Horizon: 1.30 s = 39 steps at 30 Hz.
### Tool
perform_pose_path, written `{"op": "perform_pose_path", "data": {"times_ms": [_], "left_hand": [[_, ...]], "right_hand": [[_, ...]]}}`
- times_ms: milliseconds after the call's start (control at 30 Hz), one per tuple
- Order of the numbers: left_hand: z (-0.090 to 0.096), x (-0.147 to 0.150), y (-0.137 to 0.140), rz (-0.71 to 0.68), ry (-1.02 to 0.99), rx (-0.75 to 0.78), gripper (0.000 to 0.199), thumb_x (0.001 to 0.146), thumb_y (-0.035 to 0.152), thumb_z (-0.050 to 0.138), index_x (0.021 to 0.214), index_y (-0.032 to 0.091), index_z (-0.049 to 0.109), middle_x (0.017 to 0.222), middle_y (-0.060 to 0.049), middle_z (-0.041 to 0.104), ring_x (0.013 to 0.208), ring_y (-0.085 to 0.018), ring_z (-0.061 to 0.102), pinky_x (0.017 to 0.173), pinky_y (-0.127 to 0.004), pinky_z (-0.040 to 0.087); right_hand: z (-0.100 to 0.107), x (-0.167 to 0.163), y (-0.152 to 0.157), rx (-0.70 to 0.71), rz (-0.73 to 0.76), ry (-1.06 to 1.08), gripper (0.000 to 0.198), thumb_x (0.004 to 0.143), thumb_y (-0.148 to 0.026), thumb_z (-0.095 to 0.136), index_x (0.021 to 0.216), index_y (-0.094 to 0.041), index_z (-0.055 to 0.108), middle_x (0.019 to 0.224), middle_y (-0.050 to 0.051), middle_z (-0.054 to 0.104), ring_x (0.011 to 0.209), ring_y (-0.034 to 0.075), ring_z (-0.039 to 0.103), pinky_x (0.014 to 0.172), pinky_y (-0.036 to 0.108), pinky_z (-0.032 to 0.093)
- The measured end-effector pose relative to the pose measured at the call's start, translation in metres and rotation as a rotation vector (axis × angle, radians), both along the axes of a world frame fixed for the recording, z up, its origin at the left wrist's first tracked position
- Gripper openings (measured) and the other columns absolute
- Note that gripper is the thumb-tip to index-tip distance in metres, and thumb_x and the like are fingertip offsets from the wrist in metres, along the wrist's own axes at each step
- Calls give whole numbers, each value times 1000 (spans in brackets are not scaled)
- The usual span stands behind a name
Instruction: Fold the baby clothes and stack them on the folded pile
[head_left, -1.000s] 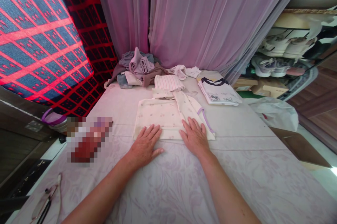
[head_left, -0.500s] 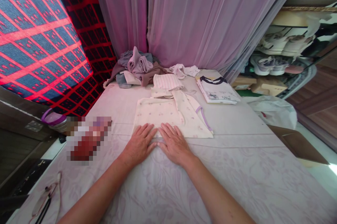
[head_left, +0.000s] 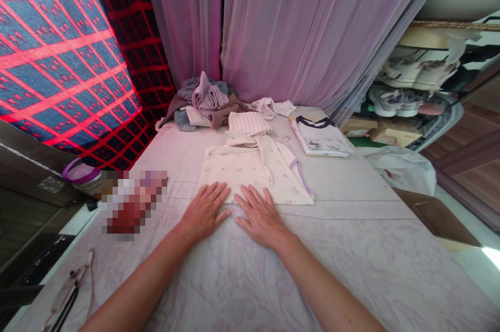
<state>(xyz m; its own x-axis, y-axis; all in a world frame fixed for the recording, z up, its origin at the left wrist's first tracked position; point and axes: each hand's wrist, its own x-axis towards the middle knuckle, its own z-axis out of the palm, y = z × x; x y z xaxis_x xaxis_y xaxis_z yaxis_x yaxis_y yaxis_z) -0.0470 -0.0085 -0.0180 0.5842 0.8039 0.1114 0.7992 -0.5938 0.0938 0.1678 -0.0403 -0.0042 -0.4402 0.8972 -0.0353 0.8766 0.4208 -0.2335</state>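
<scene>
While the garment [head_left: 232, 163] lies crosswise ahead, the left hand [head_left: 203, 213] rests flat over its near-left corner, the right hand [head_left: 262, 217] over its near edge's middle, both spread, gripping nothing.

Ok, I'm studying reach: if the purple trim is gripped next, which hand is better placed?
Likely the right hand: it lies at the near edge of the pale garment, closer to the purple trim than the left hand is.
</scene>
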Motion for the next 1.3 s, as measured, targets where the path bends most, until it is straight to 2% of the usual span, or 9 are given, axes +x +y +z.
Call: {"op": "perform_pose_path", "data": {"times_ms": [267,400,567,767,900,1000,1133,1200,1300], "left_hand": [[2,-6,1,-30,44,-11,52,93,56,34,142,37,39,153,-7,32,140,-32,27,110,-52,26],[4,-5,1,-25,45,-32,53,94,56,32,142,34,39,154,-8,31,141,-31,26,111,-52,24],[7,-6,-1,-32,48,-50,58,94,57,30,144,29,37,154,-7,31,141,-28,26,113,-49,22],[19,-14,-3,42,53,-53,65,93,60,28,144,22,36,150,-9,38,138,-24,34,113,-43,25],[34,18,-1,120,77,-50,64,94,59,24,137,18,47,144,-11,46,135,-27,39,113,-47,26],[37,67,0,-13,31,-56,62,95,58,24,141,19,42,148,-8,41,138,-25,33,114,-45,26],[27,122,-1,-120,-11,-95,64,95,58,22,143,19,38,150,-6,36,140,-23,30,116,-40,25],[20,129,-1,-123,-19,-103,66,94,58,21,143,18,38,150,-6,36,140,-23,30,116,-40,26],[13,114,2,-113,-16,-103,66,94,59,22,145,19,35,151,-7,34,140,-23,29,116,-42,25]], "right_hand": [[-5,22,-8,28,-120,-40,65,94,-54,29,149,-20,27,157,7,18,144,22,12,115,51,7],[-6,49,-15,42,-159,-75,62,94,-51,30,148,-19,29,156,7,22,144,22,15,116,50,8],[-16,82,-22,99,-318,-124,61,94,-47,30,147,-17,33,155,8,26,143,22,18,115,47,13],[-27,93,-24,159,-354,-131,61,93,-47,30,145,-16,35,154,8,28,142,22,20,115,46,14],[-30,93,-22,165,-345,-119,61,94,-48,29,146,-16,35,154,8,28,142,23,21,115,47,14],[-29,92,-21,171,-338,-109,62,94,-49,30,145,-16,35,153,9,29,142,23,22,114,48,15],[-25,89,-22,177,-364,-108,62,94,-50,30,144,-15,38,152,10,31,141,24,23,114,48,16],[-23,88,-23,173,-368,-107,61,94,-49,30,144,-16,38,152,10,32,141,23,23,114,48,17],[-22,88,-24,172,-363,-105,60,93,-48,30,145,-17,37,152,10,31,141,24,23,114,48,16]]}}
